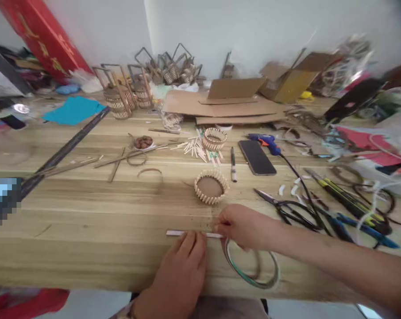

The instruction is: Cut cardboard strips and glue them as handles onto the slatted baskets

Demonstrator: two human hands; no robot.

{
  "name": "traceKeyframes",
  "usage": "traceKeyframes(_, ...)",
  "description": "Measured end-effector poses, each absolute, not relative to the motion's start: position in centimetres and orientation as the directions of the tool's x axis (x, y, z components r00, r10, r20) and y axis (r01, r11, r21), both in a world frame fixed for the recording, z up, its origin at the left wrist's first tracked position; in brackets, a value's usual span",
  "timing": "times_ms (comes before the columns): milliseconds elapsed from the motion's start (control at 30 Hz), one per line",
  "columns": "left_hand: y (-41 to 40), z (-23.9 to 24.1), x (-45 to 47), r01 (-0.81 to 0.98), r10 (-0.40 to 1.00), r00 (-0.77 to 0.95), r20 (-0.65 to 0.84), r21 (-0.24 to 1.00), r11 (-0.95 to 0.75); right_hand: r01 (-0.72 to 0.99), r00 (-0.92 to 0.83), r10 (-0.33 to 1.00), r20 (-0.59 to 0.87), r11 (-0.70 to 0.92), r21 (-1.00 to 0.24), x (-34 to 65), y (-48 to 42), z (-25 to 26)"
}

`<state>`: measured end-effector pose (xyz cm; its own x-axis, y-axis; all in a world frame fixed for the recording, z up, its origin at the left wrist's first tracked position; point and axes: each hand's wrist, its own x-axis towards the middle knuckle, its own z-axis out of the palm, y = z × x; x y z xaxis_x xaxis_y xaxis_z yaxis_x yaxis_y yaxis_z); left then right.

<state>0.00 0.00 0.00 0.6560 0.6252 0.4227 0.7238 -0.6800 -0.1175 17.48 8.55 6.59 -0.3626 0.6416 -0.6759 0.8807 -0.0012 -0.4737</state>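
Observation:
A thin pale strip [187, 233] lies flat on the wooden table [87, 212] near its front edge and curls into a loop [253, 270] at the right. My left hand [180, 274] rests on the table with its fingertips pressing on the straight part of the strip. My right hand [243, 228] pinches the strip just right of those fingertips, where the loop begins. A small round basket [211, 187] made of short sticks sits just beyond both hands.
Black scissors [287, 208], pliers [349, 201], a blue glue gun [267, 142], a phone [256, 157] and a pen [233, 165] lie to the right. Loose sticks [197, 148], another small basket [214, 138], finished baskets [121, 99] and cardboard [227, 104] sit at the back.

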Motion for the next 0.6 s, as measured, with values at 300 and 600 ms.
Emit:
traceKeyframes(300,0.0,-0.4,0.0,0.742,0.641,0.637,0.429,-0.114,-0.661,0.918,-0.314,0.668,-0.675,0.03,-0.396,17.4,7.5,7.0)
traceKeyframes(600,0.0,-0.5,0.0,0.746,0.65,0.637,0.414,-0.121,-0.655,0.925,-0.303,0.79,-0.532,0.11,-0.363,19.1,7.0,5.9)
